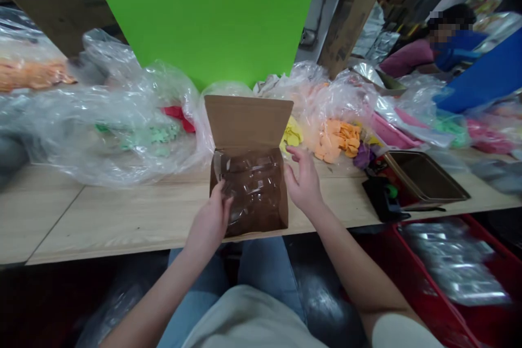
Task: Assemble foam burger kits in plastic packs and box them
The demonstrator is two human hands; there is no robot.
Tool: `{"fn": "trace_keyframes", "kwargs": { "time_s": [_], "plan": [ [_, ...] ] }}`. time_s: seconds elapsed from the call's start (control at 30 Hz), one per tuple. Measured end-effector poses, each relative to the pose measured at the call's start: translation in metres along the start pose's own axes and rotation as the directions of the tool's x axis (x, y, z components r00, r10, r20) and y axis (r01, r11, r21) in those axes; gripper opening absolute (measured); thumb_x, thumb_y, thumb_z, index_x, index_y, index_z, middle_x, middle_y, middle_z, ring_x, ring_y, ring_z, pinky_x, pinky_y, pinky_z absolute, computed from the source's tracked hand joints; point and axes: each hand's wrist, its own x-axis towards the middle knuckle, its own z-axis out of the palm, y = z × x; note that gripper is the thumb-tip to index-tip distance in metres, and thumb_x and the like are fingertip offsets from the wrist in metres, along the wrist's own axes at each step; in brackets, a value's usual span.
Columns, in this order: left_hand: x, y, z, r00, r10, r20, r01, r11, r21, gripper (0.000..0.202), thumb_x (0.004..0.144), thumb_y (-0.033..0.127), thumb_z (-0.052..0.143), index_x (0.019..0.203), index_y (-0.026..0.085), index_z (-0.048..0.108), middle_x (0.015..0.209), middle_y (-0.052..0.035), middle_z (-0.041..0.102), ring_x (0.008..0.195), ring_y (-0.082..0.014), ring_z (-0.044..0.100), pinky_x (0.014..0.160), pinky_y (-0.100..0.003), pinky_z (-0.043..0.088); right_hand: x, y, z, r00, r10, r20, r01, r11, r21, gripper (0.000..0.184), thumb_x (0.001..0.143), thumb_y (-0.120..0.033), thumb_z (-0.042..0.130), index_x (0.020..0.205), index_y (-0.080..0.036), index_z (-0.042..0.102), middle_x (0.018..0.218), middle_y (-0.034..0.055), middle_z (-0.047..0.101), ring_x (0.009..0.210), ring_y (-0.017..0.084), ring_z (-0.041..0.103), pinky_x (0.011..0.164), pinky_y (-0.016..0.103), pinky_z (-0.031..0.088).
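An open cardboard box (248,212) stands on the wooden table (101,217) directly in front of me, its lid (248,122) raised upright. Inside lies a clear plastic bag (255,190) of flat pieces, which look brown through the film. My left hand (210,223) is at the box's front left and pinches the bag's film. My right hand (304,182) hovers beside the box's right wall, fingers apart and holding nothing.
Clear bags of orange (337,140), green (150,133) and pink pieces line the table's back. A dark tray (424,176) sits at right, above a red crate of bagged items (452,263) on the floor. A co-worker (452,43) sits at back right.
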Motion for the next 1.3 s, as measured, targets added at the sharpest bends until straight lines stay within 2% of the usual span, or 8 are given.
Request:
{"fn": "trace_keyframes", "kwargs": {
  "time_s": [0.17,0.37,0.63,0.8,0.93,1.03,1.13,1.3],
  "plan": [
    [0.01,0.007,0.014,0.982,0.158,-0.105,-0.12,0.947,0.299,0.06,0.088,0.026,0.039,0.136,-0.002,0.018,0.125,-0.029,0.047,0.117,-0.0337,0.047,0.086,-0.045,0.045,0.037,-0.008,0.017,0.939,-0.185,0.288,0.248,0.948,-0.2,0.042,0.089,-0.026,0.04,0.13,-0.018,0.037,0.131,0.0093,0.043,0.13,0.022,0.027,0.105,0.042,0.025],
    [0.008,-0.001,0.03,0.936,0.251,-0.248,-0.154,0.924,0.351,0.063,0.087,0.028,0.041,0.14,0.005,0.014,0.147,-0.0235,0.011,0.136,-0.0322,0.012,0.104,-0.049,0.027,0.061,0.012,0.057,0.673,0.126,0.729,0.176,0.93,-0.324,0.045,0.089,-0.048,0.037,0.122,-0.02,0.048,0.12,0.0103,0.054,0.111,0.024,0.048,0.093,0.039,0.037],
    [-0.002,0.008,0.022,0.93,0.346,0.121,-0.357,0.776,0.52,0.066,0.085,0.046,0.042,0.141,0.015,0.023,0.15,-0.0102,0.014,0.137,-0.0289,0.003,0.106,-0.046,0.024,0.037,0.002,0.07,0.565,0.542,0.622,0.108,0.699,-0.707,0.041,0.086,-0.04,0.044,0.096,-0.006,0.065,0.1,0.0207,0.063,0.098,0.029,0.058,0.079,0.037,0.045],
    [0.007,0.01,0.027,0.916,0.314,0.25,-0.401,0.74,0.539,0.069,0.078,0.054,0.05,0.136,0.021,0.036,0.145,-0.0119,0.027,0.135,-0.0322,0.018,0.106,-0.057,0.007,0.014,-0.008,0.063,0.625,0.551,0.553,0.117,0.634,-0.764,0.032,0.086,-0.024,0.046,0.108,-0.004,0.055,0.098,0.0227,0.062,0.091,0.027,0.06,0.07,0.034,0.048],
    [0.021,0.001,0.022,0.816,0.402,0.416,-0.571,0.676,0.467,0.068,0.066,0.054,0.064,0.125,0.023,0.05,0.145,-0.0131,0.029,0.132,-0.0327,0.025,0.106,-0.057,0.004,0.016,-0.011,0.061,0.69,0.414,0.593,0.219,0.662,-0.717,0.032,0.088,-0.024,0.04,0.114,-0.009,0.05,0.108,0.0211,0.057,0.096,0.028,0.056,0.072,0.036,0.048],
    [0.027,-0.006,0.018,0.752,0.454,0.478,-0.649,0.638,0.416,0.067,0.061,0.047,0.071,0.12,0.022,0.054,0.142,-0.0136,0.035,0.129,-0.0322,0.031,0.107,-0.055,0.007,0.023,-0.007,0.074,0.578,0.363,0.731,0.296,0.741,-0.602,0.036,0.089,-0.021,0.035,0.123,-0.014,0.045,0.118,0.0177,0.052,0.104,0.025,0.053,0.081,0.035,0.045],
    [0.026,-0.011,0.016,0.76,0.479,0.439,-0.641,0.66,0.392,0.059,0.068,0.041,0.067,0.122,0.022,0.051,0.133,-0.0122,0.047,0.122,-0.0282,0.04,0.107,-0.05,0.013,0.025,0.0,0.092,0.424,0.426,0.799,0.303,0.765,-0.569,0.031,0.086,-0.013,0.038,0.112,-0.01,0.056,0.114,0.02,0.055,0.102,0.025,0.055,0.08,0.033,0.046],
    [0.01,-0.015,0.008,0.826,0.369,0.426,-0.552,0.68,0.483,0.022,0.079,0.025,0.054,0.098,0.018,0.062,0.088,-0.0079,0.064,0.09,-0.0238,0.057,0.106,-0.049,0.017,0.025,-0.002,0.089,0.37,0.389,0.843,0.299,0.81,-0.505,0.035,0.081,-0.015,0.049,0.115,-0.014,0.055,0.118,0.0158,0.054,0.107,0.023,0.052,0.085,0.032,0.044]
  ]
}}
